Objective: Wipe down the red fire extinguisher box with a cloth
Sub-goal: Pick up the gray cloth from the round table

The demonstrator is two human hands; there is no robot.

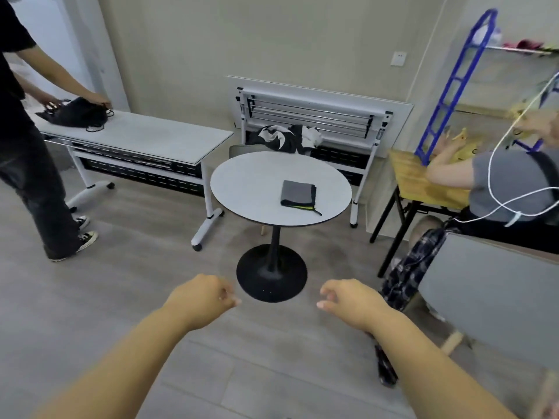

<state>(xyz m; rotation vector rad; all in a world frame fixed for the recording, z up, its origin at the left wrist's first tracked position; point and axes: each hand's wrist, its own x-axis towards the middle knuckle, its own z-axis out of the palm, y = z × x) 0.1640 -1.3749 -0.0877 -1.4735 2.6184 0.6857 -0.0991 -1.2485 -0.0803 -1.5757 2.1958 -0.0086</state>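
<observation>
Task at its outset. The folded grey cloth (pixel 298 194) lies flat on the round table (pixel 242 189), toward its right half, with no hand near it. The left hand (pixel 201 299) and right hand (pixel 351 303) are held out low over the floor, short of the table's black base (pixel 272 273). Each grip is released: fingers loosely curled, nothing between them. The red fire extinguisher box does not appear in this view (its place cannot be told). Judged from this layout, no step is done: the cloth is yet to be picked up, the box found and reached, and its surfaces wiped. Bystanders: a standing person (pixel 21 140) at the long table (pixel 151 137) on the left, handling a dark bag (pixel 75 113); a seated person (pixel 511 182) at the right edge.
</observation>
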